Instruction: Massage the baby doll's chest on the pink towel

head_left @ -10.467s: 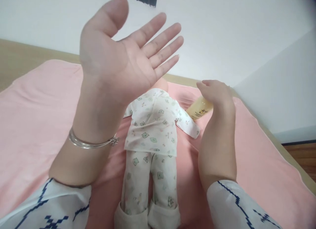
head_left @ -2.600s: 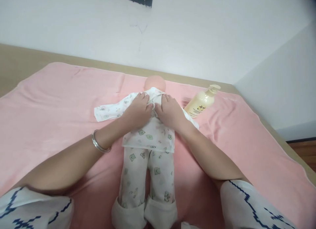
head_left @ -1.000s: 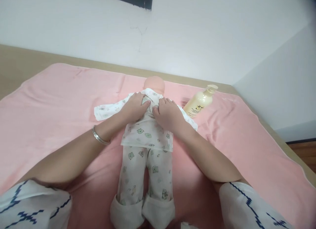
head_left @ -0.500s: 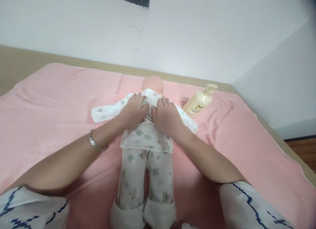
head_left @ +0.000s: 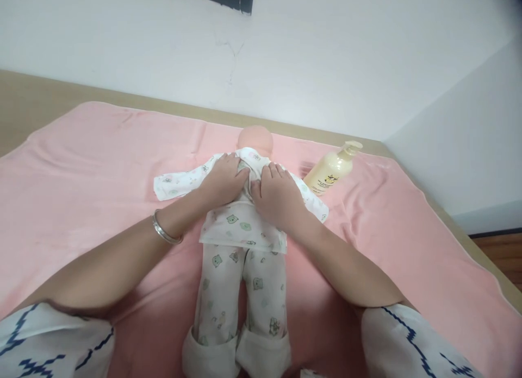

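A baby doll (head_left: 255, 140) lies stretched out with its smooth round head away from me; no face shows. It wears a white printed shirt (head_left: 228, 221) and matching trousers (head_left: 220, 291) with wide turned-up cuffs. On the upper shirt, my left hand (head_left: 225, 181) has its fingers curled into the cloth at one side. My right hand (head_left: 279, 192) grips the other side, its thumb close to the left thumb. Between the two hands the fabric is bunched into folds. Both sleeves spread outward.
Under the doll is a pink blanket (head_left: 101, 166) on a wooden surface (head_left: 36, 90). A pale yellow pump bottle (head_left: 331, 170) leans tilted beside the doll's right-hand sleeve. White walls (head_left: 310, 57) rise behind and to the right. A small white object (head_left: 309, 373) shows at the bottom edge.
The hands keep their hold on the shirt with hardly any motion. The whole view has shifted very slightly.
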The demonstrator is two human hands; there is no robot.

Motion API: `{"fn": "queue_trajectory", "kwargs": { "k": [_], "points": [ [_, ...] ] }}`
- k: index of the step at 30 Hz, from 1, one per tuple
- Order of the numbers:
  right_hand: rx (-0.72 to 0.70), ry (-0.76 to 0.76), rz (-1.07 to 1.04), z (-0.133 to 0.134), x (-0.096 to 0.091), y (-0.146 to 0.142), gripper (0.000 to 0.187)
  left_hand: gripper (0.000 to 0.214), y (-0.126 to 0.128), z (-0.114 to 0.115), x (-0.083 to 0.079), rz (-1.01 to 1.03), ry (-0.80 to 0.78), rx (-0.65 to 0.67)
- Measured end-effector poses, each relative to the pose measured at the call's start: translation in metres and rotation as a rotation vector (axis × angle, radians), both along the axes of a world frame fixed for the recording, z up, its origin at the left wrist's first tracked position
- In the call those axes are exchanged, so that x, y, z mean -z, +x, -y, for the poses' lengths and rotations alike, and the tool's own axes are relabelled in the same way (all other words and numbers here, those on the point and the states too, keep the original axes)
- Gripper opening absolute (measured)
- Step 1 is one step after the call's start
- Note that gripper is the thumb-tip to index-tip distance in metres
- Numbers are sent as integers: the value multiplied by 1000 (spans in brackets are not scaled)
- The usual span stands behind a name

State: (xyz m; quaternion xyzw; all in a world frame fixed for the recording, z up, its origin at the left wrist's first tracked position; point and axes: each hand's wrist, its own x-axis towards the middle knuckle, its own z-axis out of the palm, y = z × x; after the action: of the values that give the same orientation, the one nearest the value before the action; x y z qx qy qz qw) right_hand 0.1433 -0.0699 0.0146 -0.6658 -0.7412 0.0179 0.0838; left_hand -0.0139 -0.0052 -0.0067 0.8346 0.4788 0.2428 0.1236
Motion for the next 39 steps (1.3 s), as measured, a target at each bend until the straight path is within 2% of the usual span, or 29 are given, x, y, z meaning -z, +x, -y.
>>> {"fn": "queue_trajectory", "kwargs": {
  "k": [2,5,8,10,13,16,18,21,25,28,32,34,39],
  "points": [
    [-2,-15,-9,-1,-2,0,63,29,0,-4,4,-81,33,-5],
    [30,-83,-93,-18,-7,10,63,38,4,8,6,-180,158,62],
    [16,-129,-153,-33,-10,20,62,43,9,30,-2,-174,119,57],
    [11,-129,-120,-32,-9,19,62,47,10,38,-9,-144,77,49],
    [-2,-74,-44,-13,-4,8,67,44,5,29,-11,-151,46,98],
    [-43,-10,-55,3,0,-3,71,42,0,6,-2,-170,32,60],
    [-41,-22,-86,1,0,-3,71,45,1,0,5,-180,61,35],
    [5,-83,-117,-20,-2,10,68,51,8,16,5,-192,93,46],
    [19,-103,-133,-40,-2,27,64,51,14,41,-8,-128,-3,18],
    [-29,-51,-49,-25,2,20,64,43,9,29,-11,-129,11,70],
    [-56,38,12,0,4,1,66,42,3,-2,2,-133,57,27],
    [-45,26,-26,-2,3,0,64,42,4,-8,12,-105,93,-5],
    [42,-67,-187,-35,4,17,64,50,11,-1,24,-38,81,-116]
  ]
}}
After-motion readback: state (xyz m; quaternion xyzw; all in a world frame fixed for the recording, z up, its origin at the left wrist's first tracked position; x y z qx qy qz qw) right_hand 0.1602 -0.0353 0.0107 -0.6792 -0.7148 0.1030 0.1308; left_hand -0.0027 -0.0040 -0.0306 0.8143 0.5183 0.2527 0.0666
